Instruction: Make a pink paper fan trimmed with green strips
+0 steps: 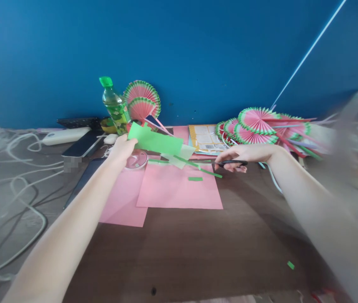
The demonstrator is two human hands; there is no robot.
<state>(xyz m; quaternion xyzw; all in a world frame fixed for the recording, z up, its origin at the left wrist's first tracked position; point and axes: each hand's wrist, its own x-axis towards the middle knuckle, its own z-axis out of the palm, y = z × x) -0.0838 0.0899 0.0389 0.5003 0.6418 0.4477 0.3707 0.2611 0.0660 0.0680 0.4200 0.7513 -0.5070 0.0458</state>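
My left hand (121, 148) is closed on the left end of a green paper sheet (155, 141), held above the table. My right hand (242, 156) grips black-handled scissors (218, 162) whose blades point left into the green paper. Thin green strips (209, 171) hang from the cut edge, and a small green scrap (195, 179) lies on the pink paper sheets (179, 189) below.
A green-capped bottle (114, 105) and pink-green paper fans (142, 103) stand at the blue wall. More fans (257, 124) are piled at the right. White cables (21, 185), a phone (82, 145) and a clear round dish (136, 160) lie at the left. The brown table (198, 252) extends toward me.
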